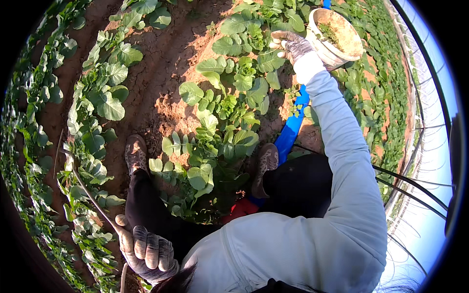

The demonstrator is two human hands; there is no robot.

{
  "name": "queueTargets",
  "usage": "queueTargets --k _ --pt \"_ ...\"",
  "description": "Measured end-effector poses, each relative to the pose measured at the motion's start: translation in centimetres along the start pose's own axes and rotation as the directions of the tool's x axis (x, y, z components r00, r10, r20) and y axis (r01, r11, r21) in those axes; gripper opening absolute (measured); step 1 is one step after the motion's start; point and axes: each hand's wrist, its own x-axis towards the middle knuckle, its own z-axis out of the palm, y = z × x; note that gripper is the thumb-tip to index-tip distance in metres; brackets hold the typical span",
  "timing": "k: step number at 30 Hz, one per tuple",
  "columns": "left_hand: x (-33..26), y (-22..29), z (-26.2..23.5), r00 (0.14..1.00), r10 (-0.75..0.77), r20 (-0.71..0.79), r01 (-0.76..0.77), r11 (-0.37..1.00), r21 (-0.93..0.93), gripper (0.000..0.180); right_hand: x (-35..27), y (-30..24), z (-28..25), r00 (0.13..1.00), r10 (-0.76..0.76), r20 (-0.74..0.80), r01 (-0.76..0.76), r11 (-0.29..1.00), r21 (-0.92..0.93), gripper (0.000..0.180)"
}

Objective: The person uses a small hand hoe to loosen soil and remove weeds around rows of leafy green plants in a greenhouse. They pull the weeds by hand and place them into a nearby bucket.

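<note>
My gloved left hand (146, 251) is closed around a long thin handle at the lower left. The handle belongs to what looks like a hoe (93, 196); its neck bends at the far end, where a thin dark edge shows among the leaves. My right arm reaches out to the upper right. There my gloved right hand (293, 45) has its fingers partly bent and apart, with nothing visible between them. Right beside it a dirty white bucket (336, 58) tilts toward me, with some pulled greens (330, 34) inside. I cannot tell whether hand and bucket touch.
Leafy plants (210, 132) grow in a row between my feet, with more rows left and right. Brown soil (166, 63) lies between rows. A blue flat hose (291, 128) runs by my right foot. Something red (240, 210) lies below. Thin hoops and clear sheeting line the right side.
</note>
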Motion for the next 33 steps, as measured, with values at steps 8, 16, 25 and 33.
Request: queueTargets --k 8,16,25,33 --pt "4.0 -4.2 1.0 0.959 -0.139 -0.247 0.185 0.967 0.175 0.022 -5.3 12.3 -6.1 0.911 0.369 -0.184 -0.291 0.891 0.348 0.017" --pt "9.8 -9.9 4.7 0.933 -0.233 -0.273 0.317 0.892 0.321 0.033 -7.1 17.7 -2.8 0.917 0.379 -0.126 -0.368 0.924 0.101 0.018" --pt "14.5 -14.5 1.8 0.913 -0.271 -0.304 0.389 0.798 0.459 0.016 -5.5 15.9 -0.6 0.928 -0.335 -0.161 0.268 0.904 -0.334 0.035" --pt "15.1 -13.3 0.5 0.893 -0.196 -0.405 0.365 0.843 0.395 0.034 -6.1 18.8 -1.6 0.833 0.181 0.522 -0.552 0.303 0.777 0.035"
